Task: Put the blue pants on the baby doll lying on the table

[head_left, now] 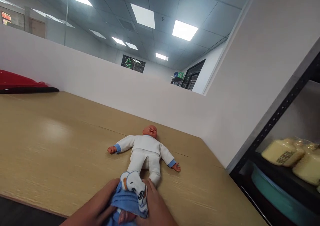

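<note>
A baby doll (pixel 147 146) lies on its back on the wooden table, head away from me and arms spread. It wears a white top with blue cuffs and white trousers (pixel 140 159). At its lower legs is a blue baby garment (pixel 125 199) with a white cartoon animal patch (pixel 136 183). My left hand (pixel 106 199) grips the garment's left side, while my right hand (pixel 155 199) holds its right side beside the patch. A doll's foot (pixel 126 216) shows below the blue fabric. Part of the doll's legs is hidden by the cloth, and some of my fingers are too.
The table (pixel 62 152) meets a white partition (pixel 112 85) at the back, with glass above. A red item with a black edge (pixel 22 82) rests at the far left. On the right, a black shelf (pixel 250 159) holds yellowish bottles (pixel 282 152) and a teal basin (pixel 275 192).
</note>
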Available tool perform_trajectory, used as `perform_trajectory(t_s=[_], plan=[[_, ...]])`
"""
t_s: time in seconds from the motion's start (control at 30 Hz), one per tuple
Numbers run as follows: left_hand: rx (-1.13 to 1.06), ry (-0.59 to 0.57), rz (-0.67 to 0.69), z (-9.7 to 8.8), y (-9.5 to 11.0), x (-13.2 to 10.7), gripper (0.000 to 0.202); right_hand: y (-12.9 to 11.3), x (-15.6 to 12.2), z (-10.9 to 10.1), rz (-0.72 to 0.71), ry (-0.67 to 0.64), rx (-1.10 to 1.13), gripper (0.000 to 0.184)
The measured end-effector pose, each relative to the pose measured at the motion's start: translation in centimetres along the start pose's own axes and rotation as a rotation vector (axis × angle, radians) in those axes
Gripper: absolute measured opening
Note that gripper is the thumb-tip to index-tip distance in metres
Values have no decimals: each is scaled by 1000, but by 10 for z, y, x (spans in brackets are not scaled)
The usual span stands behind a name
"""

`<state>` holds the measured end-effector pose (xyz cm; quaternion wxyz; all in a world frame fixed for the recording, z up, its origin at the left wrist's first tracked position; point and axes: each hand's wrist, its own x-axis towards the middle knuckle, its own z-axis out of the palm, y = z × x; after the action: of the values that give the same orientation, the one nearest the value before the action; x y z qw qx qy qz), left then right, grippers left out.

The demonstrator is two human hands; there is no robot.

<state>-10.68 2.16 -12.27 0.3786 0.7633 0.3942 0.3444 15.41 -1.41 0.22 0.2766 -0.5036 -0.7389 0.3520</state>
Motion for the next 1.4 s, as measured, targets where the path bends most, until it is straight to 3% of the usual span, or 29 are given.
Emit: perform_trajectory(t_s=[0.13, 0.23, 0.33, 0.53, 0.6, 0.7, 0.8, 0.87, 0.97, 1.07, 1.13, 1.23, 1.3, 1.4], plan=[[10, -110, 17, -25, 32, 16, 66, -16, 3, -30, -86, -128, 154, 63], [-73, -89, -33, -31, 45, 25, 68, -10, 17, -48, -114, -171, 241, 58], [-173, -48, -120, -32, 41, 34, 79, 7, 40, -56, -152, -196, 224, 55], [-306, 1, -155, -43, 30, 61, 109, 19, 68, -59, -45, -259, 324, 76], [-302, -36, -140, -51, 26, 67, 104, 13, 63, -59, -68, -265, 302, 67], [-328, -73, -100, -63, 16, 73, 91, 3, 46, -58, -77, -116, 130, 47], [-429, -84, -65, -70, 9, 78, 82, -1, 22, -58, 67, 37, 2, 41], [-453, -84, -69, -72, 13, 83, 74, 3, 8, -60, 177, -21, 117, 49], [-407, -149, -53, -78, 32, 89, 66, 20, -3, -61, 229, -164, 451, 77], [-297, -299, -34, -87, 53, 94, 68, 36, -4, -57, 177, -109, 606, 90], [-177, -365, -35, -92, 64, 99, 68, 38, -2, -53, 128, -41, 561, 79], [76, -321, -84, -88, 81, 109, 86, 27, -3, -47, 113, 54, 326, 49], [164, -292, -83, -77, 99, 118, 103, 14, -5, -46, 114, 115, 159, 42], [93, -389, -13, -56, 131, 136, 113, -6, -9, -51, 121, 152, 37, 41]])
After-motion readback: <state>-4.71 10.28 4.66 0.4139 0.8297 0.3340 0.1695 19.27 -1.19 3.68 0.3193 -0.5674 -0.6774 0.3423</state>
